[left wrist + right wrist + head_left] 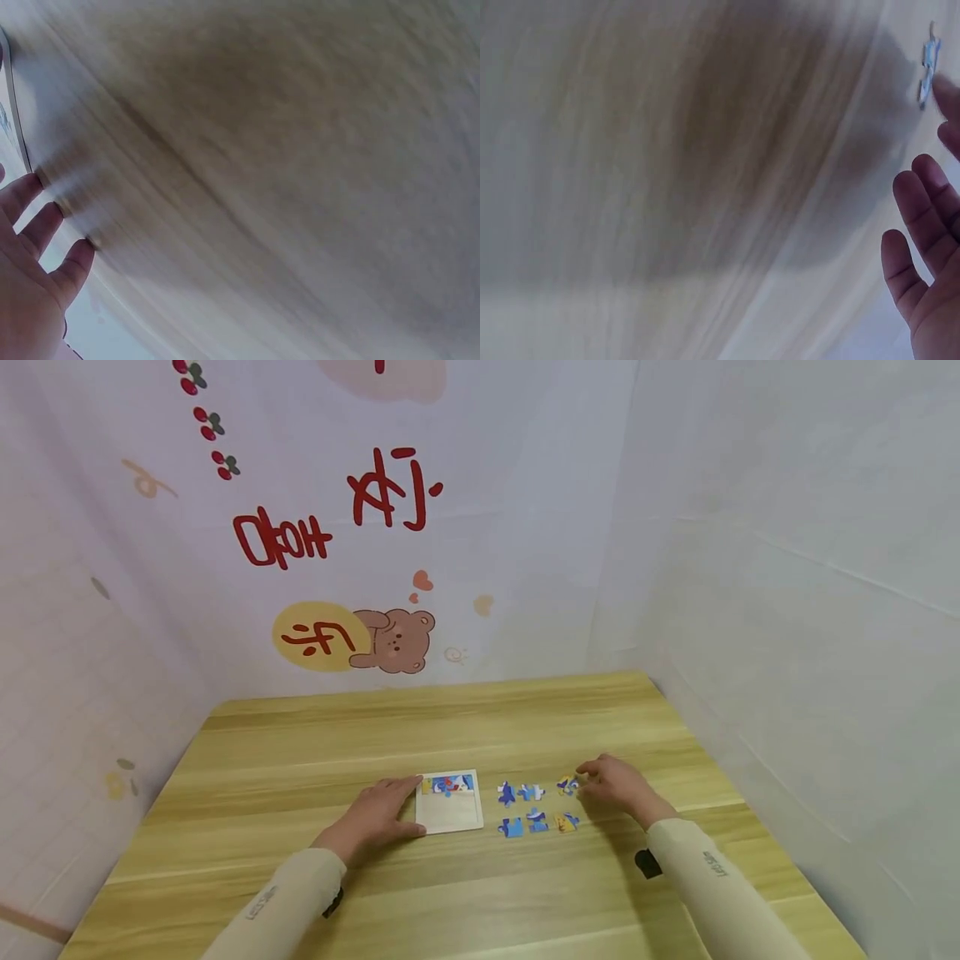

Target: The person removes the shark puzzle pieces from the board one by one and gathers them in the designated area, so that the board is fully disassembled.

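Note:
A square white puzzle tray (450, 818) lies on the table with a strip of joined blue, red and yellow picture pieces (450, 785) along its far edge. My left hand (382, 814) rests at the tray's left side, index finger by the far corner and thumb by the near one. To the right, my right hand (615, 785) is beside a yellow-and-blue puzzle piece (567, 786), with thumb and fingers apart near its right edge. In the right wrist view, loosely bent fingers (922, 206) show, with a puzzle piece (928, 71) near the fingertips.
Several other loose pieces lie in two rows between tray and right hand, among them a dark blue piece (506, 792), a light blue piece (512, 827) and a yellow piece (566, 822). The wooden table (375, 727) meets a printed wall covering (525, 610) behind.

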A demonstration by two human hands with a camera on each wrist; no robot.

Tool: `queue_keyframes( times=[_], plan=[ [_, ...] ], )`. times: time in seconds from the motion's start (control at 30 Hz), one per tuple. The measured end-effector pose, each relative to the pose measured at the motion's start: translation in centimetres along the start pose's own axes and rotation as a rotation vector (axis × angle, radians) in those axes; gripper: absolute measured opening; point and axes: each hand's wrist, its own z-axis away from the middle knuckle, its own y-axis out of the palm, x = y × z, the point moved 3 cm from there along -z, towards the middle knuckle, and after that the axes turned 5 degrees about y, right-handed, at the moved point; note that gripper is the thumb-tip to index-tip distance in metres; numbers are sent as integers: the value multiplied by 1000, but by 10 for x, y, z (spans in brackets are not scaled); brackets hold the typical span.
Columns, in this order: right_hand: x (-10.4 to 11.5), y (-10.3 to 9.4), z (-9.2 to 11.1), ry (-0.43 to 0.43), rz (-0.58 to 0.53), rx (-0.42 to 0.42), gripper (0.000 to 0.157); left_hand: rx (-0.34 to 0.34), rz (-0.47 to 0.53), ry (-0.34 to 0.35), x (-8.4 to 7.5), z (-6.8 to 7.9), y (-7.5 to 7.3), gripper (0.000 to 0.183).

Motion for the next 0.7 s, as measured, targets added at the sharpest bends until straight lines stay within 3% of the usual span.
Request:
queue_keyframes(
  times=[0.17,0.33,0.53,0.7],
  plan=[
    [6,13,-6,4,48,-1,39,-7,0,-8,-1,3,-2,86],
    [3,7,-2,5,94,-44,34,-1,0,12,-9,-2,-2,87],
    [2,5,1,20,51,-39,36,18,-26,-11,-10,-3,-2,87],
    [6,8,-4,20,13,-41,21,20,-12,-17,-5,5,-4,87]
  ],
)
